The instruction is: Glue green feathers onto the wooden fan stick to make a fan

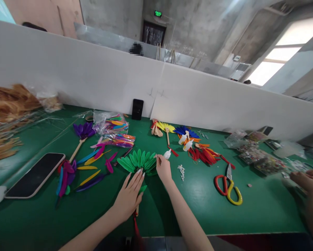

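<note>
A green feather fan [137, 159] with a wooden handle and a red tassel lies on the table in front of me. My left hand [131, 193] rests flat over the fan's base, fingers stretched out. At the fan's right edge my right hand [163, 169] has thumb and forefinger pinched together; what is between them is too small to tell. Just beyond that hand lies a small white glue bottle [167, 154]. Small white beads [181, 172] are scattered to its right. A loose green feather [143, 189] shows beside my left thumb.
Red-and-yellow-handled scissors [228, 188] lie at right, near another person's hand [310, 181]. At left are a phone [36, 174], a purple feather fan [83, 131] and loose feathers [88, 167]. Yellow [165, 126] and blue [184, 131] fans lie before the white partition [211, 94].
</note>
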A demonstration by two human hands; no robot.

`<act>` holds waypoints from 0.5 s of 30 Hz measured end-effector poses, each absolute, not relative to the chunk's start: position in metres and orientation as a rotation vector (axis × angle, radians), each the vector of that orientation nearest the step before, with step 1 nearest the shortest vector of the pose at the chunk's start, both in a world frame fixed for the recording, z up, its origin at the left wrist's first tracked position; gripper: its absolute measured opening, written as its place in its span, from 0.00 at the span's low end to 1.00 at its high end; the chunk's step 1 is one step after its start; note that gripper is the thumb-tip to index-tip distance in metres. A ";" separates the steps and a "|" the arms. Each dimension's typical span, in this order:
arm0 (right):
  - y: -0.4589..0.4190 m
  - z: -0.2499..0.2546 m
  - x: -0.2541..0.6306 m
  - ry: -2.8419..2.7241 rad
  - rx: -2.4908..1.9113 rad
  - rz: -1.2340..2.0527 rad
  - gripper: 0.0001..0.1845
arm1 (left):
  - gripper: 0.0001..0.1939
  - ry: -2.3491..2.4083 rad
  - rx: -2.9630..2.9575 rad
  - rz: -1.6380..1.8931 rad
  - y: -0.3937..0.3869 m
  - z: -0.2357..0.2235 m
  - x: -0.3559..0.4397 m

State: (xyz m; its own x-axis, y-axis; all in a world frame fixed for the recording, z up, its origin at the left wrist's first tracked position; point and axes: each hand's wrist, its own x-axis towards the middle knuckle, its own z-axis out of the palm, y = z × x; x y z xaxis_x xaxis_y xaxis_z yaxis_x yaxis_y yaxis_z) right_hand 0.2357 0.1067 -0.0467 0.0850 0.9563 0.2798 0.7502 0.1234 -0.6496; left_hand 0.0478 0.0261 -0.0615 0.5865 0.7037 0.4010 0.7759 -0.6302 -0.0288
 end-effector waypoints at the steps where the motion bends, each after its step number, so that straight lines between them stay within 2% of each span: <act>1: 0.107 -0.047 0.236 -1.709 -1.672 0.369 0.17 | 0.27 -1.233 -2.611 -0.541 0.026 -0.061 0.048; 15: 0.102 -0.042 0.232 -1.739 -1.704 0.287 0.17 | 0.26 -1.222 -2.603 -0.489 0.025 -0.062 0.048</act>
